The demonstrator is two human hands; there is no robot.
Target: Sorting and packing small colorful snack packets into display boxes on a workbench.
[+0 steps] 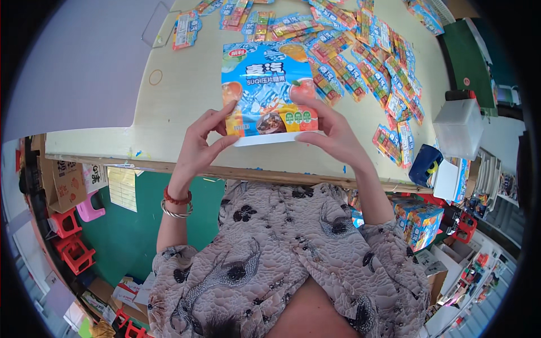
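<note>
Just above the near edge of the table, a blue printed candy box [265, 98] with fruit pictures and a white strip along its near edge is held between my two hands. My left hand [211, 135] grips its near left corner, thumb at the white edge and fingers along the side. On the right, my right hand [333, 130] pinches the near corner, thumb low and fingers on the printed face. Behind the box and to its right lie many small candy packs [350, 76], loosely heaped and overlapping.
A dark blue tape dispenser [425, 165] and a white plastic bin [459, 127] stand at the table's right edge. Printed blue cartons [417, 222] are stacked below right. Red stools [76, 253] and a cardboard box [65, 183] are at the lower left.
</note>
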